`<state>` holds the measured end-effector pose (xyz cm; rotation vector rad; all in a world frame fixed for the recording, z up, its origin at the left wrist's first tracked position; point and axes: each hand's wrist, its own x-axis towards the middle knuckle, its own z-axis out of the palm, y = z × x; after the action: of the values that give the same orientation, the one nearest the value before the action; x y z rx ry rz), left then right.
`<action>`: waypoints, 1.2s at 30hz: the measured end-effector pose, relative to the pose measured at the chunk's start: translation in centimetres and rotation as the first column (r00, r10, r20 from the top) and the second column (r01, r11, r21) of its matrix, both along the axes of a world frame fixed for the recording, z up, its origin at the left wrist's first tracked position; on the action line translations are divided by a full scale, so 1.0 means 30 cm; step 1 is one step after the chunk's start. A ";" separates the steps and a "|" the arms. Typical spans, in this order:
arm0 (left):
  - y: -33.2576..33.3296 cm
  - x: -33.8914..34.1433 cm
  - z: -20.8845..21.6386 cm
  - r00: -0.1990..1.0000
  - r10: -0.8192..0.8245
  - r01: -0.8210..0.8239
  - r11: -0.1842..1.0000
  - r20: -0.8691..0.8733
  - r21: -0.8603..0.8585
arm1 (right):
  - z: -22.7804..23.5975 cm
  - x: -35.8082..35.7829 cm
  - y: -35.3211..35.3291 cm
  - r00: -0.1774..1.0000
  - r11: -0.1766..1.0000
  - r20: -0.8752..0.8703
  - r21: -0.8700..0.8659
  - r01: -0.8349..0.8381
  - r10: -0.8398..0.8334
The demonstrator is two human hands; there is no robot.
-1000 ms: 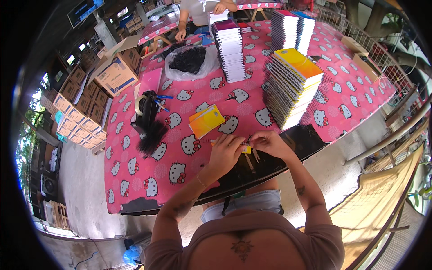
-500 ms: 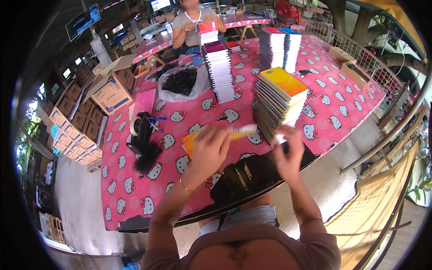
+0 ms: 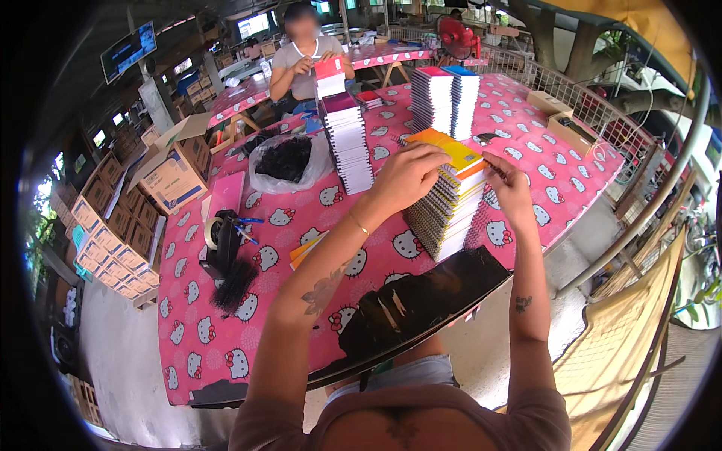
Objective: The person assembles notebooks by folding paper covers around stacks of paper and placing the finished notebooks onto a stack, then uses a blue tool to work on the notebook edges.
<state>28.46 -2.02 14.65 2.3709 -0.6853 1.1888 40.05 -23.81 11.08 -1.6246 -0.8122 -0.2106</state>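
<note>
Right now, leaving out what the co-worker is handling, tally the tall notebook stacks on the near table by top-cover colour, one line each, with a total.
Yellow-and-orange stack: 1
Purple stack: 1
Red stack: 1
Blue stack: 1
Total: 4

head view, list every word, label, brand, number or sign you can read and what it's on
None can be read with certainty.
Top yellow notebook: pale label, too small.
Red notebook: pale mark, too small.
Open cardboard box: printing, too blurred.
Stacked cartons: printing, too small.
Screen: light marks, too blurred.
</note>
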 end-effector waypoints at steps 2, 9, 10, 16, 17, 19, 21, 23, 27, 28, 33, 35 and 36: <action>-0.002 -0.010 -0.004 1.000 0.010 -0.010 1.000 -0.021 0.020 | -0.003 -0.003 0.008 1.000 1.000 -0.008 -0.011 -0.001 0.001; 0.041 -0.107 -0.016 0.986 0.120 -0.122 0.993 0.112 0.009 | 0.025 -0.116 -0.003 0.920 0.969 0.306 0.104 0.224 -0.245; 0.075 -0.161 -0.039 0.980 0.174 -0.170 0.984 0.093 -0.054 | 0.049 -0.182 -0.029 0.834 0.938 0.429 0.148 0.313 -0.346; 0.366 -0.656 -0.542 0.757 0.553 -0.501 0.833 -0.347 0.235 | -0.051 -0.444 -0.124 0.945 0.987 0.326 0.158 -0.014 -0.038; 0.375 -0.672 -0.577 0.740 0.592 -0.535 0.806 -0.319 0.254 | -0.067 -0.474 -0.102 0.956 0.987 0.292 0.144 -0.078 0.033; 0.390 -0.713 -0.644 0.700 0.663 -0.598 0.747 -0.265 0.291 | -0.091 -0.500 -0.017 0.944 0.970 0.276 0.103 -0.219 0.183; 0.408 -0.698 -0.659 0.708 0.658 -0.593 0.752 -0.256 0.289 | -0.115 -0.527 0.060 0.913 0.942 0.271 0.056 -0.330 0.304; 0.423 -0.684 -0.699 0.692 0.692 -0.610 0.712 -0.205 0.348 | -0.136 -0.559 0.112 0.878 0.913 0.265 -0.022 -0.407 0.398; 0.426 -0.689 -0.745 0.644 0.760 -0.631 0.593 -0.089 0.500 | -0.225 -0.600 0.151 0.821 0.847 0.210 -0.083 -0.525 0.530; 0.425 -0.695 -0.741 0.641 0.764 -0.628 0.581 -0.079 0.519 | -0.244 -0.607 0.150 0.816 0.835 0.179 -0.102 -0.541 0.550; 0.377 -0.683 -0.563 0.416 0.729 -0.602 0.669 -0.544 0.436 | -0.308 -0.614 0.168 0.846 0.840 0.052 -0.173 -0.515 0.530; 0.312 -0.686 -0.473 0.435 0.681 -0.552 0.718 -0.589 0.423 | -0.313 -0.619 0.215 0.894 0.898 0.113 -0.129 -0.420 0.434; 0.272 -0.702 -0.475 0.572 0.638 -0.487 0.770 -0.516 0.412 | -0.314 -0.628 0.260 0.919 0.937 0.183 -0.070 -0.341 0.348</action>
<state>7.41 6.14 0.41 3.0558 0.2307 0.3908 21.22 -16.01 1.66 -1.4807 -1.2434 -0.1019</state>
